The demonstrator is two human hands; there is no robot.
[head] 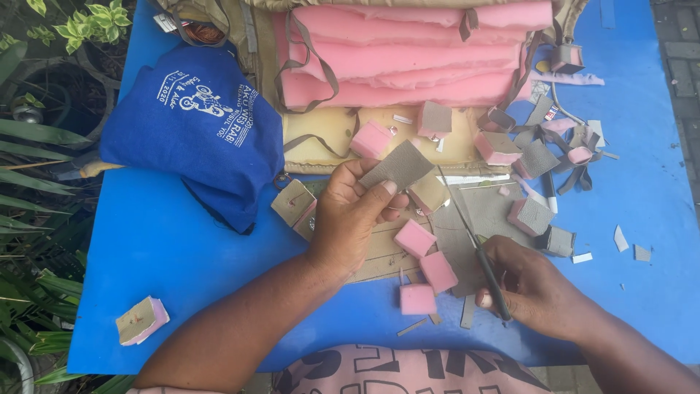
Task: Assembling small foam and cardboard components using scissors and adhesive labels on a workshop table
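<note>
the grey fabric piece (pixel 399 166), a flat four-sided cut with clean straight edges and a fine woven texture, is held up just above the middle of the blue table (pixel 182 255). the left hand (pixel 351 217) has its fingers closed on the piece's lower edge, thumb on top, so the piece stands tilted over the clutter below. the right hand (pixel 529 281) is wrapped tight around the handle of a thin knife (pixel 474 244), whose narrow blade slants up and left toward the piece's right corner; whether the tip touches it cannot be told.

just under and between the hands lie small pink foam blocks (pixel 415 238), some faced with grey fabric, on a larger grey sheet (pixel 485 211) and tan cardboard. little bare room is left there. beyond, toward the far edge, folded pink foam sheets (pixel 408 62) are stacked, with offcuts and strips scattered to the right. a blue cloth bag (pixel 197 131) sits at the far left. the near left of the table is mostly open, holding one lone foam block (pixel 142 319). green plants (pixel 36 219) crowd the left edge; the near edge runs just ahead of the person's body.
</note>
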